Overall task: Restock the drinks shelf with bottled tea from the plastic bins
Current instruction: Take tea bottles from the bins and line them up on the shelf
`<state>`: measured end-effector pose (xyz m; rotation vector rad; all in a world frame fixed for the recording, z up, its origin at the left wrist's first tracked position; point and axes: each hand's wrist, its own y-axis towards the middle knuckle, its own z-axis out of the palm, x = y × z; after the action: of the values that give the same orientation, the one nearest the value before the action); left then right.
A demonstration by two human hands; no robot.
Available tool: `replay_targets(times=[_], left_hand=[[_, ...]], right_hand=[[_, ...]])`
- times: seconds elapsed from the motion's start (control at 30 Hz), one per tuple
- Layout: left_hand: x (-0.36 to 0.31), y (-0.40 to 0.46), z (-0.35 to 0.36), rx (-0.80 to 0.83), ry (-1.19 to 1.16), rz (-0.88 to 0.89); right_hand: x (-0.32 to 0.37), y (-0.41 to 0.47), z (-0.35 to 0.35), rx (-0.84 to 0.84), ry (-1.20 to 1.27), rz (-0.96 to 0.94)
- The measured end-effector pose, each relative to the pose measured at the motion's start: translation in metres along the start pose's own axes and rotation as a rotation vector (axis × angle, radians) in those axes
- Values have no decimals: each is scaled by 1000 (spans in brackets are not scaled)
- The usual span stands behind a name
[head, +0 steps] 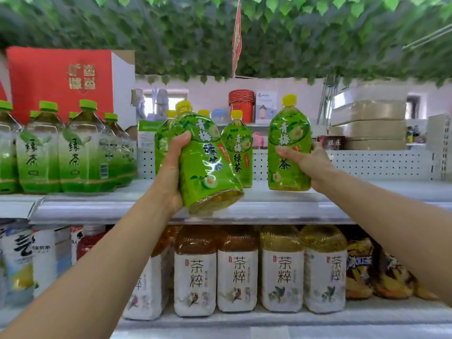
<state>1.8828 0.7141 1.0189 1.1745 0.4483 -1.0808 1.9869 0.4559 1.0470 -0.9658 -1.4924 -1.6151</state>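
Note:
My left hand (172, 167) grips a green plum tea bottle (208, 165) with a yellow cap, tilted with its base toward me above the front edge of the upper shelf (342, 211). My right hand (309, 165) holds a second bottle of the same tea (288, 152) upright, its base at the shelf surface. Two more bottles of this tea stand on the shelf: one (238, 152) between my hands and one (162, 143) partly hidden behind the tilted bottle. No plastic bins are in view.
Green-capped green tea bottles (71, 152) fill the shelf's left part, below a red box (61, 81). White-labelled tea bottles (238, 270) line the lower shelf, with snack bags (376, 272) at right. The upper shelf right of my right hand is bare. Stacked cartons (369, 126) stand behind.

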Motion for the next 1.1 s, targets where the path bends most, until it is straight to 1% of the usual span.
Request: replay_targets(times=[0.13, 0.27, 0.63, 0.8, 0.93, 1.03, 1.07, 1.1], left_hand=[[6, 18, 2, 7, 8, 33], [13, 33, -1, 27, -56, 59], [20, 45, -12, 57, -84, 72], [20, 45, -10, 80, -86, 80], [21, 46, -10, 64, -93, 65], [20, 45, -8, 71, -96, 76], [20, 44, -7, 71, -98, 77], [20, 44, -6, 71, -99, 73]], right_hand=[[-16, 30, -12, 71, 20, 30], [-22, 50, -17, 254, -127, 8], [-38, 99, 5, 303, -237, 34], [-37, 103, 10, 386, -284, 35], [-38, 105, 14, 405, -281, 43], [-37, 101, 16, 396, -369, 22], [-36, 97, 18, 340, -402, 4], [-33, 92, 21, 225, -447, -39]])
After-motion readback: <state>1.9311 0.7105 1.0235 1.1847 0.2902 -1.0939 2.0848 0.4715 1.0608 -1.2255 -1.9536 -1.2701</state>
